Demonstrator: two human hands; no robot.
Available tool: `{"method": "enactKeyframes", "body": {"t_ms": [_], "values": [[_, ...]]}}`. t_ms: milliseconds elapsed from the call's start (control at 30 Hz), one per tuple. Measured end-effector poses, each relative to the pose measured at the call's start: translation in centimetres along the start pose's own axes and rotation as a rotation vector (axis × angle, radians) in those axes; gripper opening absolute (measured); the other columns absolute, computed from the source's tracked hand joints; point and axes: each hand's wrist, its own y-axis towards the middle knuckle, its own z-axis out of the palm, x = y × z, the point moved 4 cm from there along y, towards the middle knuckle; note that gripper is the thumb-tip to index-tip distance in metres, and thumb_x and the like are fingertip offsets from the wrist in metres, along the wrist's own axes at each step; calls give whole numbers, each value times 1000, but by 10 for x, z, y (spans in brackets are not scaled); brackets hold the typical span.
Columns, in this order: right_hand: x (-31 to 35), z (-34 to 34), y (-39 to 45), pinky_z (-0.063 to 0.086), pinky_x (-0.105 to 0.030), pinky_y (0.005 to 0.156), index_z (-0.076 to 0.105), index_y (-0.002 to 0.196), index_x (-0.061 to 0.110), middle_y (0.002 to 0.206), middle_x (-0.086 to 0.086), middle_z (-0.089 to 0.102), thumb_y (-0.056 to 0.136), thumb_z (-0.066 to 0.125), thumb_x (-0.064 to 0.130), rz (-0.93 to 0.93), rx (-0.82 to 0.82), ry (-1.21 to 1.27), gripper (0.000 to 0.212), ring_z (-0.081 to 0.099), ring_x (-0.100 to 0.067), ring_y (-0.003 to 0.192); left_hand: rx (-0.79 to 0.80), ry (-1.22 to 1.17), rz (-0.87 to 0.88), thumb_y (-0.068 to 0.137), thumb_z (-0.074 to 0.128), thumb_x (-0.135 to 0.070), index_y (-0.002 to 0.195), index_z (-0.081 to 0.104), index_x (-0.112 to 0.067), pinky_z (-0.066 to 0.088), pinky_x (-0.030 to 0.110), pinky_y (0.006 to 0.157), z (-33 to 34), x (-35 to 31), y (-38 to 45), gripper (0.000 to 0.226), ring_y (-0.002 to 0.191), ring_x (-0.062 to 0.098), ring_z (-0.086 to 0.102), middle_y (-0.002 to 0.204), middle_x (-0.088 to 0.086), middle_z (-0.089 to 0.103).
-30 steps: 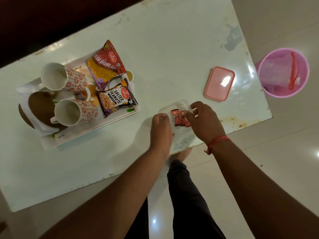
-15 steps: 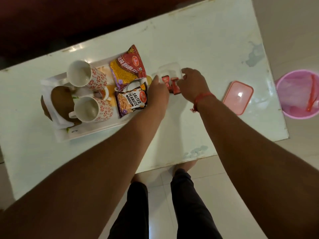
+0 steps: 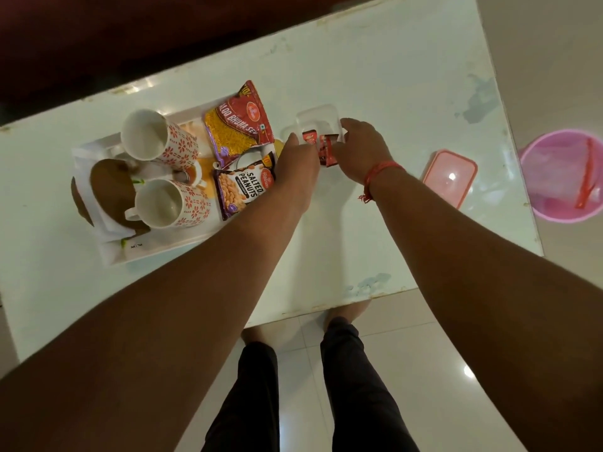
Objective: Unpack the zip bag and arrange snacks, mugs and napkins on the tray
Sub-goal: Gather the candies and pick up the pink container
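Note:
A white tray (image 3: 163, 249) on the table's left holds two floral mugs (image 3: 156, 135) (image 3: 166, 203) lying on their sides, white napkins (image 3: 112, 228), a red and yellow sev packet (image 3: 239, 120) and a salted peanuts packet (image 3: 243, 187). Just right of the tray sits a clear plastic container (image 3: 318, 117) with small red sachets (image 3: 326, 151) inside. My left hand (image 3: 298, 168) grips the container's left side. My right hand (image 3: 360, 148) grips its right side.
The container's pink lid (image 3: 448, 176) lies on the table to the right. A pink bin (image 3: 561, 176) with the zip bag inside stands on the floor beyond the table's right edge. My legs and feet stand at the table's near edge.
Both hands carried the clear container with the red sachets from the table's near edge up to the right side of the tray. The pink lid stayed where it was.

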Motion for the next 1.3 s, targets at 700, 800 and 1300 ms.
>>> {"method": "enactKeyframes", "body": {"t_ms": [700,800,1300], "values": [[-84,-11,-73,52,-52,82,34,138,12,127,-23,41,77,71,39,175,-249,-507,76,43,-42,114,45,79,-112,97,48,-16,116,57,-13,52,37,99,-15,102,-68,21,103,15,62,104,-1,62],[-69,-4,-76,46,-44,89,34,140,15,129,-19,40,75,70,33,172,-228,-243,77,42,-38,117,66,50,-121,99,46,-15,110,55,-17,52,30,91,-14,91,-64,15,98,13,61,109,4,62],[8,-11,-71,63,-34,59,42,143,19,113,-6,58,89,38,2,68,-141,572,57,60,-27,101,-152,297,364,93,58,-15,109,65,-21,58,35,85,-32,6,-26,19,101,16,65,106,-4,67]]}}
